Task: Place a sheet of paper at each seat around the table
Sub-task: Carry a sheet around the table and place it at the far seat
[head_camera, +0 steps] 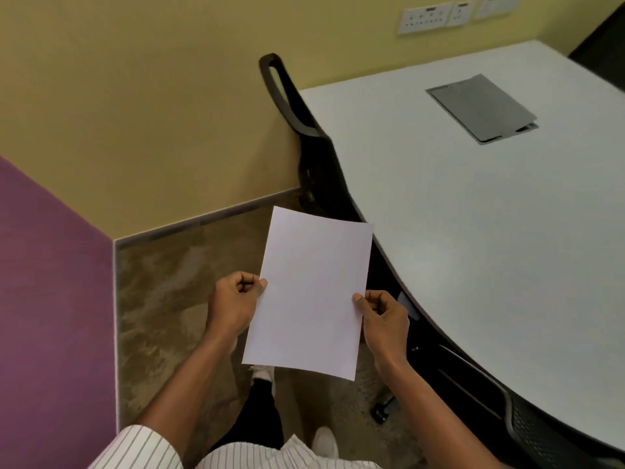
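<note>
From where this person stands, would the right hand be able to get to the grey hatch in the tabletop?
Probably not without leaning: the right hand pinches the paper, the hatch lies far across the table, and a black chair lines the near edge.

I see the paper (309, 292) held flat over the carpet (162, 299), near the curved edge of the white table (490, 214). The left hand (233, 302) pinches its left edge with the thumb on top, and the right hand (384, 319) pinches the right edge the same way. One black chair (291, 96) is tucked in at the far side by the yellow wall (152, 96), another (527, 428) at the near side. A grey hatch (482, 108) sits in the tabletop. I see sockets (426, 17) on the wall.
</note>
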Tool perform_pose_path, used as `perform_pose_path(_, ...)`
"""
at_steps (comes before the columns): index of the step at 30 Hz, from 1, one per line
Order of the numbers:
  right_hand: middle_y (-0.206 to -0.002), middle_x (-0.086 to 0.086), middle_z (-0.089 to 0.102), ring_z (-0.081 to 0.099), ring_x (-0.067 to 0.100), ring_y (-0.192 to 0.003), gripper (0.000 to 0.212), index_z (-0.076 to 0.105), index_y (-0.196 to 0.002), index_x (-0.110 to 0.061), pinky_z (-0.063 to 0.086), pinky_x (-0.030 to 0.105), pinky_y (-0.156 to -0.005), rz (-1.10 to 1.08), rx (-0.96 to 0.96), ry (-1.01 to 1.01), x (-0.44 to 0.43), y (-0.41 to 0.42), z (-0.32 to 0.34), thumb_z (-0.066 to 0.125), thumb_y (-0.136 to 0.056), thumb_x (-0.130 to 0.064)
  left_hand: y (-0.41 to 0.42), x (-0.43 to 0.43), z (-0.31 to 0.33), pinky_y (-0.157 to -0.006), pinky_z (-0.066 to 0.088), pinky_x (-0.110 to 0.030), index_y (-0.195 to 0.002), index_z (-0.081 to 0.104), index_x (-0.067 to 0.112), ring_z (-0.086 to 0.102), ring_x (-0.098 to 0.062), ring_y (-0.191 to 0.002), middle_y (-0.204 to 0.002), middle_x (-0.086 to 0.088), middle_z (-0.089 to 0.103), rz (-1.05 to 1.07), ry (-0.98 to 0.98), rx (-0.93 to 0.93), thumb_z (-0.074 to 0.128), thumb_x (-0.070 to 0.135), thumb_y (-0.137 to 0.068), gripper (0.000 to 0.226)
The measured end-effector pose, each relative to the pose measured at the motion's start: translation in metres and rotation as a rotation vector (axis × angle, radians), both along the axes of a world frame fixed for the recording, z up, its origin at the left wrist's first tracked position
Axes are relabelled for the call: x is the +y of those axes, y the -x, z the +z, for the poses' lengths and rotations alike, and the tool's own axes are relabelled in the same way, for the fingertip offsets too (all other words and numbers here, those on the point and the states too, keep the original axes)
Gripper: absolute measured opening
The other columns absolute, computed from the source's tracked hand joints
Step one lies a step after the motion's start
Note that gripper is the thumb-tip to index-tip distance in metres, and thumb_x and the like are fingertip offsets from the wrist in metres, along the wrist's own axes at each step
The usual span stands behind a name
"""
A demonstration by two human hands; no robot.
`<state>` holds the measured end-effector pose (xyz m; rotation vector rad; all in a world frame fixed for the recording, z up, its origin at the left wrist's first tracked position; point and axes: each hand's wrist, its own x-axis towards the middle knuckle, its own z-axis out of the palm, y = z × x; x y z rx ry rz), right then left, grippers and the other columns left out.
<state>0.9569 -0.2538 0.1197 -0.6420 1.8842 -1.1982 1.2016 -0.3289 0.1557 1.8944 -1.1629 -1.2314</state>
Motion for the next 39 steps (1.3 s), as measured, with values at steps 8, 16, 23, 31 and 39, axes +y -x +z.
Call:
perform_pose_path(8,-0.094,0.0,0.081,0.076,0.021,-0.09,0.012,0.079,-0.095,-0.017,0.061,0.034,-0.078,-0.336,-0.044,0.001,-0.083,0.027,0.017,0.077,-0.098,-0.028,0.053,-0.149,0.012,-0.072,0.057,-0.03,-0.095,0.075,0.014,0.075,-0.023,-0.096,-0.1,-0.002,0.077,-0.354,-0.014,0.084,0.073,0.024,-0.102,0.012)
perform_pose_path(16,-0.096,0.002,0.082,0.074,0.022,-0.089,0.007,0.08,-0.092,-0.018,0.063,0.041,-0.084,-0.56,-0.025,0.099,-0.162,0.055,0.055,0.082,-0.094,-0.025,0.106,-0.276,0.071,-0.084,0.067,-0.04,-0.098,0.077,0.019,0.079,-0.023,-0.095,-0.099,-0.003,0.08,-0.65,0.06,0.103,0.075,0.028,-0.101,0.01)
perform_pose_path(23,-0.079,-0.008,0.077,0.068,0.019,-0.081,0.006,0.079,-0.089,-0.019,0.057,0.04,-0.077,-0.695,-0.006,0.213,-0.219,0.113,0.082,0.083,-0.092,-0.02,0.177,-0.348,0.107,-0.086,0.068,-0.048,-0.094,0.077,0.015,0.08,-0.028,-0.093,-0.096,-0.008,0.081,-0.761,0.105,0.112,0.078,0.027,-0.099,0.013)
perform_pose_path(31,-0.077,-0.008,0.077,0.069,0.019,-0.078,0.006,0.077,-0.09,-0.014,0.062,0.041,-0.077,-0.645,-0.061,0.238,-0.313,0.189,0.066,0.081,-0.094,-0.016,0.275,-0.464,0.097,-0.092,0.066,-0.047,-0.092,0.078,0.01,0.078,-0.028,-0.094,-0.097,-0.005,0.08,-0.811,0.171,-0.032,0.08,0.024,-0.096,0.014)
perform_pose_path(39,-0.068,-0.004,0.073,0.067,0.01,-0.062,0.009,0.077,-0.092,-0.011,0.061,0.032,-0.069,-0.54,-0.111,0.121,-0.412,0.252,0.023,0.083,-0.093,-0.018,0.358,-0.578,0.064,-0.073,0.054,-0.031,-0.095,0.077,0.005,0.064,-0.016,-0.074,-0.085,0.0,0.072,-0.847,0.163,-0.199,0.081,0.02,-0.096,0.016)
